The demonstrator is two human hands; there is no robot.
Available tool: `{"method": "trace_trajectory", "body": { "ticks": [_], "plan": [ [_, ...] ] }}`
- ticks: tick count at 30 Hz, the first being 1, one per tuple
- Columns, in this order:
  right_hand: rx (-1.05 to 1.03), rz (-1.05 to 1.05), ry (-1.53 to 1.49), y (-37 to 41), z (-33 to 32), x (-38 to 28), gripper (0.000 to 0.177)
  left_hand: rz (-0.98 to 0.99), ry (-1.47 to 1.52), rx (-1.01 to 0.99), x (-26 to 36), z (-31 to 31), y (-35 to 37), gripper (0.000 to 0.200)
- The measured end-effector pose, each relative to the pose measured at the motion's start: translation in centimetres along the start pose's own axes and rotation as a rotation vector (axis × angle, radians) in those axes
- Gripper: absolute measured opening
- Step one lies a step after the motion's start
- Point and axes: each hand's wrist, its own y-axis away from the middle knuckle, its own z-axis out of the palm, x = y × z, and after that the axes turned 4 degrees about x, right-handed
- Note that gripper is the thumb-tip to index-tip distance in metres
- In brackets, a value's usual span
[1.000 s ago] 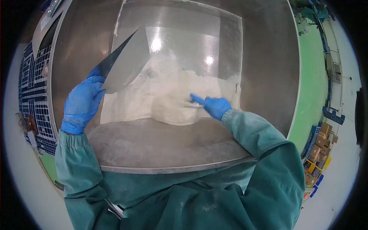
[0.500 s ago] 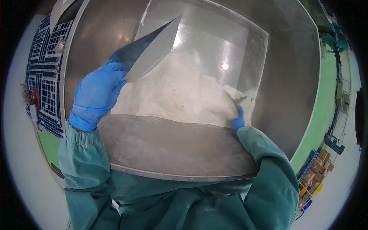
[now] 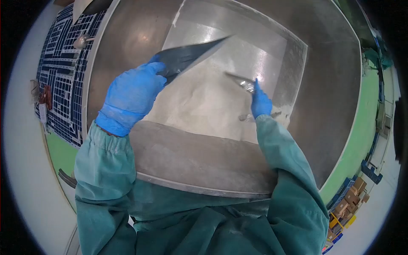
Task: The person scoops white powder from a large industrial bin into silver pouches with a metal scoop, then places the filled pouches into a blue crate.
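Note:
My left hand [image 3: 134, 95], in a blue glove, has its fingers closed on the edge of a dark grey, pointed bag [image 3: 182, 57]. The bag stretches to the right over the metal bin [image 3: 199, 161]. In my right hand [image 3: 261, 103], also gloved in blue, is a metal scoop [image 3: 243, 82], its blade pointing left and a little up toward the bag. White powder [image 3: 204, 106] lies heaped across the bin floor below both hands. The scoop overlaps the powder in this view.
Steel walls [image 3: 327, 97] rise around the powder. At the left, a dark blue grid pallet [image 3: 63, 76] carries a spoon-like metal tool [image 3: 82, 41] and a bag with a pale outside [image 3: 81, 8]. Cardboard boxes [image 3: 352, 196] are stacked at the far right on the green floor [image 3: 361, 114].
My right hand has lifted the scoop from the powder at the right wall, up and leftward. My left hand has moved right, and the bag now lies at a flatter slant.

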Motion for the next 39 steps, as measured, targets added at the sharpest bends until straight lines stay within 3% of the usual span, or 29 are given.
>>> {"method": "trace_trajectory", "body": {
  "ticks": [2,3,5,7,9,10,12,13,15,20,22,24,27,28,30,31,33,37,39],
  "plan": [
    [0.045,0.183,-0.084,-0.6,0.9,0.8,0.070,-0.002,-0.018,-0.017,0.1,0.4,0.2,0.018],
    [0.041,0.176,-0.088,-0.3,1.6,0.0,0.070,-0.073,0.009,-0.026,0.5,0.5,0.2,0.022],
    [-0.241,0.011,-0.047,1.4,2.6,-3.3,0.065,-0.153,0.034,-0.039,0.9,1.0,0.1,0.025],
    [-0.162,-0.153,-0.241,4.7,5.8,-6.2,0.061,-0.120,-0.087,-0.103,1.1,2.0,0.0,0.031],
    [-0.421,-0.067,-0.498,5.7,4.6,-8.4,0.059,-0.115,-0.024,-0.087,1.9,2.3,-0.3,0.033],
    [-0.413,-0.070,-0.497,5.7,5.6,-8.1,0.059,-0.111,0.045,-0.077,2.2,2.5,-0.2,0.034],
    [-0.474,-0.152,-0.995,5.8,7.7,-6.9,0.051,-0.092,0.047,-0.047,2.3,4.2,-0.2,0.032],
    [-0.470,-0.155,-0.988,5.6,6.4,-6.6,0.051,-0.075,0.053,-0.024,2.4,5.0,-0.3,0.030],
    [-0.963,0.058,-0.877,5.1,2.9,-5.7,0.042,-0.052,0.055,-0.050,2.5,5.9,-0.7,0.027],
    [-0.998,0.086,-0.993,7.1,-7.8,-3.9,0.044,0.019,0.099,-0.012,2.5,7.7,-1.4,0.017],
    [-0.931,0.066,-1.085,7.8,-14.9,-4.0,0.043,0.174,-0.059,-0.138,2.4,8.5,-1.7,0.016],
    [-0.823,0.202,-0.772,7.6,-19.9,-4.9,0.041,0.211,-0.061,-0.117,2.3,9.1,-1.7,0.016],
    [-0.723,0.189,-0.676,5.8,-24.6,-7.4,0.039,0.225,-0.063,-0.087,2.3,10.8,-1.9,0.017],
    [-0.490,-0.190,-0.463,4.5,-24.1,-8.2,0.041,0.194,-0.054,-0.077,2.3,10.4,-2.0,0.017],
    [-0.248,-0.381,0.008,2.8,-24.0,-11.3,0.041,0.158,-0.022,-0.115,2.3,8.8,-1.9,0.016],
    [-0.239,-0.377,0.010,2.3,-24.3,-13.4,0.041,0.117,0.016,-0.168,2.2,8.1,-2.0,0.016],
    [-0.167,-0.347,0.333,1.7,-25.4,-16.5,0.052,0.095,0.036,-0.129,1.5,8.5,-2.1,0.015],
    [-0.034,-0.396,0.463,0.7,-26.5,-14.3,0.063,0.053,0.065,-0.091,-0.1,9.0,-2.7,0.015],
    [0.288,-0.250,0.405,0.0,-24.4,-10.1,0.064,0.062,0.029,-0.084,-1.0,10.1,-3.0,0.016]
  ]
}}
